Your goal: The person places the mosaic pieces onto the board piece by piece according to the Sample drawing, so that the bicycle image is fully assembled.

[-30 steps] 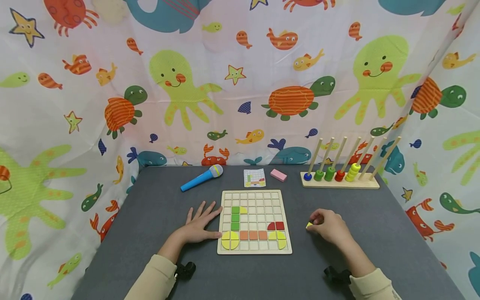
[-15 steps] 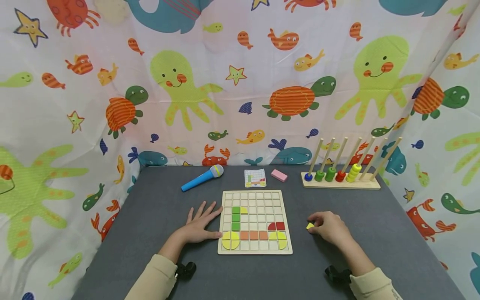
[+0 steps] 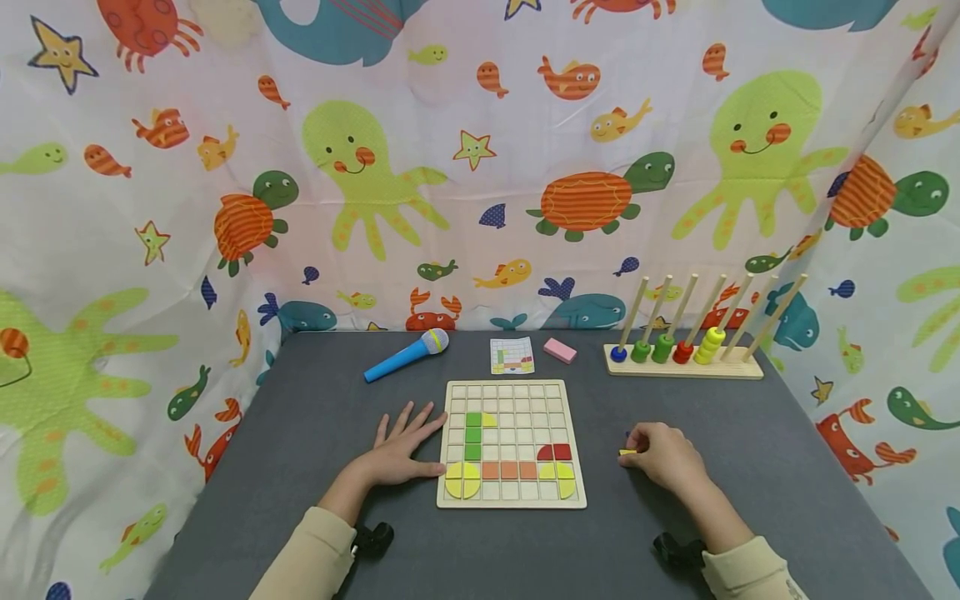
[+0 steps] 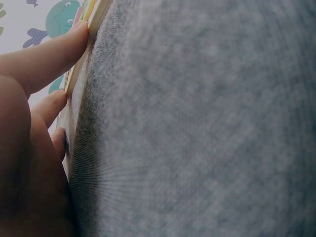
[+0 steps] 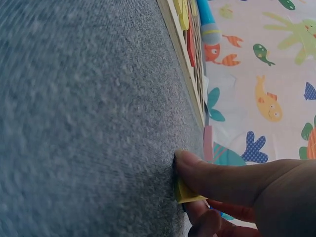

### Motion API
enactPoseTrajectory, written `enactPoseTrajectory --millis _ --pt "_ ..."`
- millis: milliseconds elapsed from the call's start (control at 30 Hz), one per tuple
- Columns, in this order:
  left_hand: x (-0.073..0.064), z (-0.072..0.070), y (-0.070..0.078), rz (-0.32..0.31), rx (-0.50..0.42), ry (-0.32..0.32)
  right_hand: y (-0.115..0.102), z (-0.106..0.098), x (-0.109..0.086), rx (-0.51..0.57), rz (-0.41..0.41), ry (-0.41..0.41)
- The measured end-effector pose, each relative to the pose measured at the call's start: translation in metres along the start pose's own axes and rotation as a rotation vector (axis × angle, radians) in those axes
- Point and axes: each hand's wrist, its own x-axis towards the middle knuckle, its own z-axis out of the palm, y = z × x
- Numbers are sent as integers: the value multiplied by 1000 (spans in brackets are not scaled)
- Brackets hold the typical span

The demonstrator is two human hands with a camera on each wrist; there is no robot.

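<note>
A square wooden grid board (image 3: 512,504) lies on the dark table, bearing green squares (image 3: 473,435), orange squares (image 3: 508,471), red pieces (image 3: 562,452) and yellow rounded pieces (image 3: 454,487). My left hand (image 3: 397,454) rests flat with spread fingers at its left edge; the left wrist view shows fingertips (image 4: 79,37) against the board's side. Right of the board, my right hand (image 3: 667,457) pinches a small yellow piece (image 5: 185,192) between thumb and fingers, low over the table. The thumb covers part of that piece. A speck of dark blue (image 3: 627,434) shows beside these fingertips.
Behind the board lie a blue toy microphone (image 3: 401,361), a printed pattern card (image 3: 512,356) and a pink block (image 3: 559,350). A wooden peg stand (image 3: 682,367) with coloured rings is at the back right. A sea-animal curtain (image 3: 465,192) hangs behind the table.
The yellow piece has turned in my right fingers, from showing its face to showing a thin edge. My left hand stays at the board.
</note>
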Motion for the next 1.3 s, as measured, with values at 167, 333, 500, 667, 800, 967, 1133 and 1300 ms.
enactPoseTrajectory --millis 167,333,500,667,800,967,1133,1300 --pt "-1 0 1 1 7 -3 -3 0 0 35 8 -27" --pt "-1 0 0 11 -8 -6 -10 0 -1 77 -5 -42" --pt "0 1 0 18 -21 -10 -21 3 -1 132 -24 -20" --pt "0 0 0 6 -9 -12 -34 7 -4 176 -43 -40" --pt "1 0 -1 -3 10 -11 -45 12 -7 195 -57 -61" --pt "1 1 -1 -9 15 -3 -55 17 -13 207 -84 -87" --pt "1 1 -2 -10 10 -1 -64 23 -18 226 -147 -128" --pt "1 1 -2 -9 8 -2 -70 31 -21 249 -209 -175"
